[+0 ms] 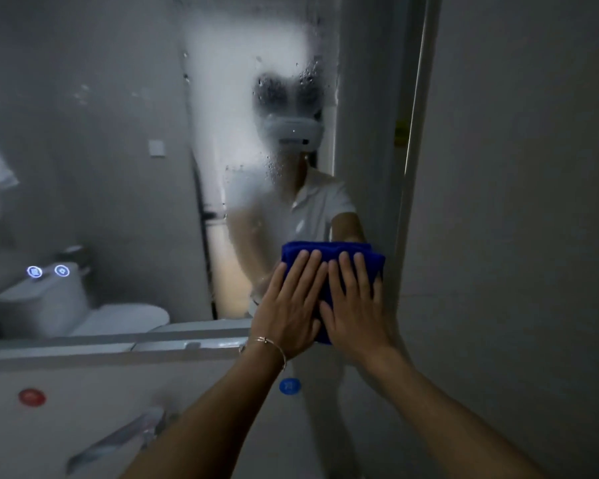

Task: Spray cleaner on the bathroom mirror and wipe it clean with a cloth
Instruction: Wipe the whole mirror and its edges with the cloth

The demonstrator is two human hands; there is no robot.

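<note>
Folded blue cloth (332, 252) flat against the mirror (118, 167), in its lower right corner, close beside the right edge and reaching down about to the bottom edge. Pinned there under two palms: left hand (291, 305) over the cloth's left half, right hand (357, 305) over its right half, side by side and nearly touching. Left fingers (303, 271) straight and close together, tips just short of the cloth's top border. Right fingers (346, 271) equally straight, slightly fanned, thumb lying along the cloth's right border. Nothing pinched or curled round, only flat pressure. Strips of blue showing above the fingertips and between the hands. Thin bracelet (270, 344) on the left wrist.

Above the cloth, glass coated with a white film and beads of droplets (274, 167), blurring the reflection of a person in a white shirt. Farther left in the reflection, a toilet (118, 316); two small lit round icons (34, 272) nearby. Under the mirror's bottom edge, a white table (83, 375) with a blurred faucet (118, 440), a red round marker (32, 397) and a blue one (289, 386). Grey wall (516, 202) right of the mirror.
</note>
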